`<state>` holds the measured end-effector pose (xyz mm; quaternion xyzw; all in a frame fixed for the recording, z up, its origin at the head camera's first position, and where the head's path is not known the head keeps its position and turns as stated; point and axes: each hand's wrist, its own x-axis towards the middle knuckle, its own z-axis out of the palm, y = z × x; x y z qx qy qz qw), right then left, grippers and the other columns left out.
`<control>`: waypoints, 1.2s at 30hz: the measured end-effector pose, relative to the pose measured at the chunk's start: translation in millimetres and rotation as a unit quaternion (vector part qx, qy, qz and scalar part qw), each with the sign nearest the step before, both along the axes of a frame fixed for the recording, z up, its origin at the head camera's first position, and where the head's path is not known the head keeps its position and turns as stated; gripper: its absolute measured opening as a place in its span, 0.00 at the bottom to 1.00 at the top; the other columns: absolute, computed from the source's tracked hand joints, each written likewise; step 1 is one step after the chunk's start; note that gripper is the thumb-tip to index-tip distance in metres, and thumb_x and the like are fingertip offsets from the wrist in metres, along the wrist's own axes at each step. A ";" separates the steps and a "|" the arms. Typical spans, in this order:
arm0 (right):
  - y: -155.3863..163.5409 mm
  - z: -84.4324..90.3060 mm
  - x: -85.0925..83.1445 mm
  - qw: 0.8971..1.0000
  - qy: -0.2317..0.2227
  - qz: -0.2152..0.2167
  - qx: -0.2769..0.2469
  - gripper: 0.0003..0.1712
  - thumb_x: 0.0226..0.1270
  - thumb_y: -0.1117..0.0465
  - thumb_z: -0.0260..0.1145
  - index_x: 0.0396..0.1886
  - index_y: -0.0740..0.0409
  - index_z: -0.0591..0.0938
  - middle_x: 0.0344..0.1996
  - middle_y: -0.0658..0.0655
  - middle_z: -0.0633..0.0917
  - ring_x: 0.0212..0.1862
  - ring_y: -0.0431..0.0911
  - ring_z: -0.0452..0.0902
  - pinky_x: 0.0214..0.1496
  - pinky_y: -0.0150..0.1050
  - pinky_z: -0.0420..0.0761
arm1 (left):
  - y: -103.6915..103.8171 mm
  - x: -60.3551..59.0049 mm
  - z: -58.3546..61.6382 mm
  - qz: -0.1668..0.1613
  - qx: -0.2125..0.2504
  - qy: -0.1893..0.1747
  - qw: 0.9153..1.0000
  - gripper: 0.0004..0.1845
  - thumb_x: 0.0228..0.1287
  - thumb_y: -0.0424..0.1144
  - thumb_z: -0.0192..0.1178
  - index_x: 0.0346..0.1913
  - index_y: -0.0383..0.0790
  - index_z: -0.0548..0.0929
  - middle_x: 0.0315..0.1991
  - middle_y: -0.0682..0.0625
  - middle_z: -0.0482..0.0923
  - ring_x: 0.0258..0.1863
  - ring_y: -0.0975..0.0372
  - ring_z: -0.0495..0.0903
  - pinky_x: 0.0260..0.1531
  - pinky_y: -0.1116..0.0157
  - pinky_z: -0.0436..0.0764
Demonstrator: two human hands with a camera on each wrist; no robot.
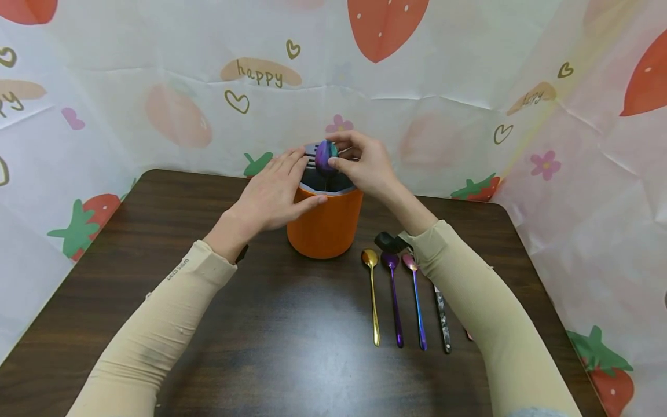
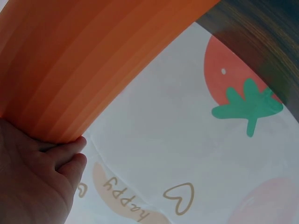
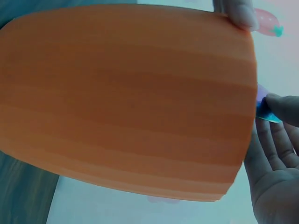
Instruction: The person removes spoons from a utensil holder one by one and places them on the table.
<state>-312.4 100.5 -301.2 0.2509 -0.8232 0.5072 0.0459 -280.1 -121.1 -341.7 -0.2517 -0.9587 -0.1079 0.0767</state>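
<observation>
An orange utensil holder [image 1: 327, 223] stands on the dark wooden table [image 1: 271, 341], a black divider in its mouth. My left hand [image 1: 298, 177] grips its left side, thumb on the front wall and fingers along the rim. My right hand [image 1: 330, 152] pinches the bowl of an iridescent purple-blue spoon [image 1: 324, 157] that stands over the holder's opening. The left wrist view shows the holder's wall [image 2: 70, 60] with my left hand [image 2: 44, 179] curled against it. The right wrist view shows the holder [image 3: 126, 102], my right hand [image 3: 275, 154] and a sliver of the spoon [image 3: 261, 105].
Right of the holder lie a gold spoon [image 1: 373, 298], a purple spoon [image 1: 394, 301], a pink-and-blue spoon [image 1: 417, 304] and a black patterned handle [image 1: 442, 318], side by side. My right forearm partly covers more cutlery. A strawberry-print sheet [image 1: 417, 87] walls the table's back and sides.
</observation>
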 end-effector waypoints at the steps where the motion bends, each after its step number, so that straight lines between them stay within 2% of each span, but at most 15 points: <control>1: 0.3 0.4 1.0 1.000 0.001 0.001 -0.007 0.21 0.72 0.67 0.70 0.64 0.60 0.83 0.49 0.61 0.84 0.49 0.52 0.85 0.51 0.39 0.86 | 0.0 0.1 -0.1 0.000 0.000 -0.001 1.000 0.55 0.71 0.77 0.42 0.82 0.31 0.55 0.84 0.41 0.45 0.83 0.47 0.45 0.81 0.46 0.47; 8: 3.7 4.9 8.2 0.998 0.030 0.007 -0.054 0.21 0.71 0.70 0.70 0.63 0.64 0.82 0.47 0.64 0.84 0.44 0.52 0.85 0.46 0.36 0.87 | 0.3 0.2 -0.4 0.002 0.001 0.003 1.000 0.55 0.71 0.76 0.43 0.81 0.31 0.56 0.84 0.41 0.46 0.83 0.47 0.46 0.81 0.46 0.47; 13: 6.3 9.3 12.9 0.996 0.034 0.002 -0.080 0.21 0.70 0.71 0.70 0.61 0.63 0.83 0.47 0.63 0.85 0.42 0.51 0.85 0.46 0.34 0.85 | 0.1 0.4 -0.4 0.002 0.003 0.001 1.000 0.56 0.71 0.77 0.43 0.81 0.31 0.56 0.84 0.41 0.46 0.83 0.47 0.46 0.81 0.46 0.47; 17: 9.6 13.2 16.9 0.994 0.045 -0.002 -0.104 0.20 0.70 0.70 0.71 0.60 0.63 0.83 0.46 0.62 0.86 0.41 0.50 0.84 0.40 0.35 0.82 | 0.1 0.0 -0.7 0.002 0.005 0.005 1.000 0.55 0.71 0.76 0.43 0.81 0.31 0.56 0.84 0.41 0.47 0.83 0.47 0.47 0.81 0.46 0.48; 23: 13.5 20.8 24.2 0.987 0.067 0.006 -0.149 0.20 0.69 0.71 0.71 0.59 0.67 0.83 0.45 0.63 0.86 0.39 0.50 0.84 0.47 0.36 0.86 | 0.9 -0.3 -0.8 0.002 0.007 0.009 1.000 0.55 0.71 0.76 0.45 0.81 0.32 0.57 0.84 0.40 0.48 0.83 0.47 0.48 0.81 0.47 0.48; 36: 22.7 34.8 32.3 0.968 0.104 0.023 -0.229 0.22 0.68 0.77 0.69 0.61 0.72 0.80 0.46 0.60 0.86 0.42 0.50 0.85 0.47 0.40 0.89 | 1.4 -0.2 -0.5 0.005 0.008 0.009 1.000 0.54 0.71 0.75 0.46 0.81 0.32 0.56 0.84 0.40 0.49 0.82 0.47 0.49 0.81 0.47 0.48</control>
